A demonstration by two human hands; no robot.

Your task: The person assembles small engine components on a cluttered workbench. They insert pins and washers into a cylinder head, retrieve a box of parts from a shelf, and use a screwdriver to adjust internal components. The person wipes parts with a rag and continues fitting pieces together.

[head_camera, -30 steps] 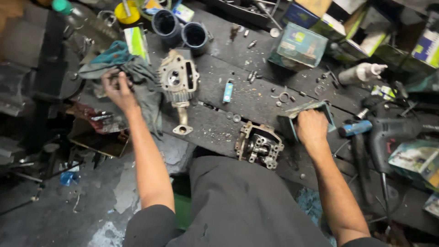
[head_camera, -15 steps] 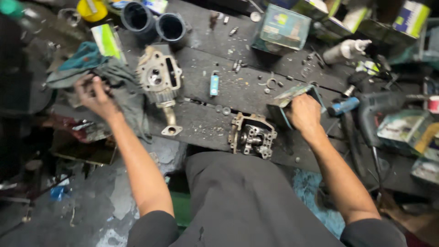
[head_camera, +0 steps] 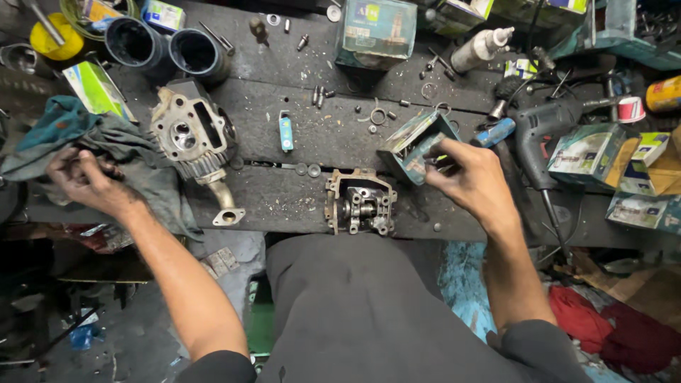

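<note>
My left hand (head_camera: 89,181) rests on a grey-green rag (head_camera: 106,145) at the left of the dark workbench (head_camera: 298,198), fingers curled around a small dark item I cannot make out. My right hand (head_camera: 472,181) grips a small open teal cardboard box (head_camera: 417,145), tilted on the bench. An engine cylinder head (head_camera: 360,202) lies at the bench's front edge between my hands. A second finned engine part (head_camera: 191,138) with a bent pipe lies right of the rag.
Two dark cylinders (head_camera: 167,50), a small blue tube (head_camera: 286,132), loose washers and bolts (head_camera: 376,113), a white squeeze bottle (head_camera: 482,46) and a teal box (head_camera: 376,32) lie behind. An electric drill (head_camera: 550,128) and several boxes (head_camera: 592,152) sit at the right.
My right hand has lifted and tilted the small teal box and shifted its grip. My left hand stays on the rag. The camera has moved closer.
</note>
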